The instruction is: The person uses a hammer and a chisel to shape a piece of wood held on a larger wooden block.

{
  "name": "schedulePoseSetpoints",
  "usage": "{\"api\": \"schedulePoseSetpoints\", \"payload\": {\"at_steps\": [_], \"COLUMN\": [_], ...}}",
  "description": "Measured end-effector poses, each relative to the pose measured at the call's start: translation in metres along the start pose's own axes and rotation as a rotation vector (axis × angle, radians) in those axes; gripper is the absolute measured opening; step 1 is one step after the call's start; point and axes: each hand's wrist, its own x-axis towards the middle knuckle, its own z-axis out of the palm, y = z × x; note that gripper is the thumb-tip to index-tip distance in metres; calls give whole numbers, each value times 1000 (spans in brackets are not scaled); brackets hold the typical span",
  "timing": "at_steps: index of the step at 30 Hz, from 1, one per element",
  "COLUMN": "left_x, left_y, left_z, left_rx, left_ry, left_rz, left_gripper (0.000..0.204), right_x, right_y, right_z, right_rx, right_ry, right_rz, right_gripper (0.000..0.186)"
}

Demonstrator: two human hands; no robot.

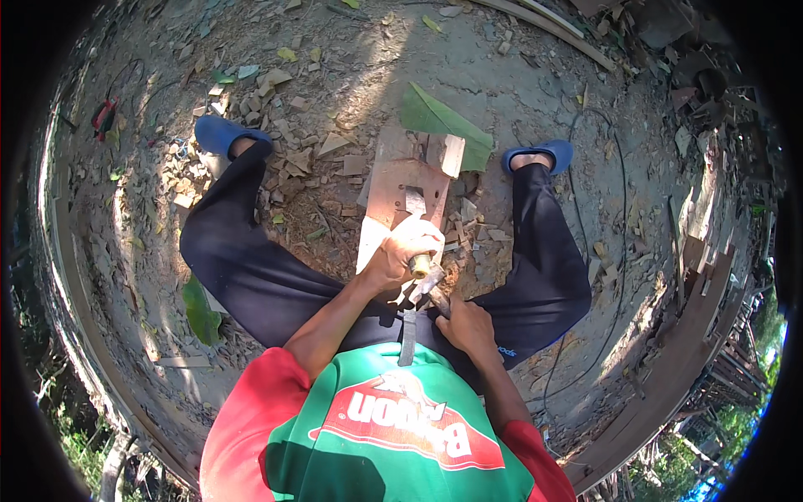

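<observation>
My left hand point(404, 247) is closed round the handle point(420, 266) of a chisel-like tool, its flat blade point(414, 199) lying toward a slot in a pale wooden board point(385, 167) between my legs. My right hand point(464, 322) grips the wooden shaft of a hammer-like tool point(437, 297), whose grey head is just beside the end of that handle; whether they touch I cannot tell. A short wooden block point(445, 155) sits on the board's far end.
Wood offcuts point(335, 144) and a big green leaf point(431, 113) surround the board. My feet in blue slippers point(219, 134) are spread. A cable point(613, 134) loops at the right. Planks point(682, 351) lie at right, a red-handled tool point(104, 117) at far left.
</observation>
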Motion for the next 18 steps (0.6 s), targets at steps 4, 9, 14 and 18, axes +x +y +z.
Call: {"api": "schedulePoseSetpoints", "payload": {"at_steps": [4,9,14,18], "left_x": [-5,22,89,112], "left_y": [-14,-2,-13,-15], "left_z": [4,-16,-56,-51], "left_rx": [6,52,-62,-350], "left_ry": [37,31,-52,-153], "left_rz": [55,-5,-155,-158], "left_gripper": [26,21,15,16], "right_x": [-1,8,-2,-60], "right_y": [0,23,1,-46], "right_z": [-1,-6,-96,-177], "right_rx": [15,300,809,1062], "right_ry": [-19,2,242,622], "right_rz": [17,-60,-204,-416], "right_gripper": [42,39,24,15]}}
